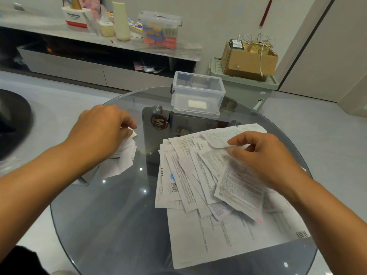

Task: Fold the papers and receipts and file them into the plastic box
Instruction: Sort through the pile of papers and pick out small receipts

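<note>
On the round grey glass table (119, 225), the loose heap of white printed papers and receipts (198, 187) lies at 3 o'clock. The right hand (264, 155) pinches one sheet of it. The left hand (101, 130), at 9 o'clock, grips small folded white papers (125, 155). The clear lidless plastic box (197, 94) stands at 12 o'clock.

Left hand (103, 132) pinches folded papers (124, 155); right hand (264, 155) lifts sheet (241, 185) off paper pile (188, 175).
</note>
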Available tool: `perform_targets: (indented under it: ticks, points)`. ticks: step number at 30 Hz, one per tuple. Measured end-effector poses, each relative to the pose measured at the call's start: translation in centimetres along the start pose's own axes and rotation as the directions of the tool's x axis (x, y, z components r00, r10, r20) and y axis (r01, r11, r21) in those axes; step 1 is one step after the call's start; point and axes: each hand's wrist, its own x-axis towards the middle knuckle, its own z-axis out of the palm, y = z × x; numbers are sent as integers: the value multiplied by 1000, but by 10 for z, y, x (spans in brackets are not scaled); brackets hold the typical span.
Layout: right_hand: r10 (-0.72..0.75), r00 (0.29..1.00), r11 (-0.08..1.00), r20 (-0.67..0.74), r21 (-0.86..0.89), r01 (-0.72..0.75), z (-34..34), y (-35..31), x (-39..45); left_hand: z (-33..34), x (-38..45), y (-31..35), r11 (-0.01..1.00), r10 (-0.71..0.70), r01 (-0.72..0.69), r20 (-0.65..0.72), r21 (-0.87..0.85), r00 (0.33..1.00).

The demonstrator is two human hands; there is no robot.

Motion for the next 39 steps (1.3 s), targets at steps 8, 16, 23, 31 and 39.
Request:
perform_targets:
  ticks: [8, 16, 23, 31, 39]
  points:
    - [154, 960, 971, 235, -217, -103, -20, 8, 6, 2, -17, 44, 984, 144, -146, -33, -102, 989]
    - [106, 946, 983, 306, -173, -55, -7, 7, 5, 16, -34, 69, 931, 260, -206, 150, -303, 954]
    - [-118, 986, 907, 120, 417, 58, -7, -8, -2, 21, -42, 68, 736, 623, -502, 163, -455, 765]
    - [-123, 992, 822, 2, 560, 101, 11, -15, -9, 19, -52, 75, 491, 549, -176, 146, -853, 823]
    - [-150, 921, 491, 360, 836, -247, 5, -31, -21, 18, -58, 84, 404, 91, 180, 235, -897, 968]
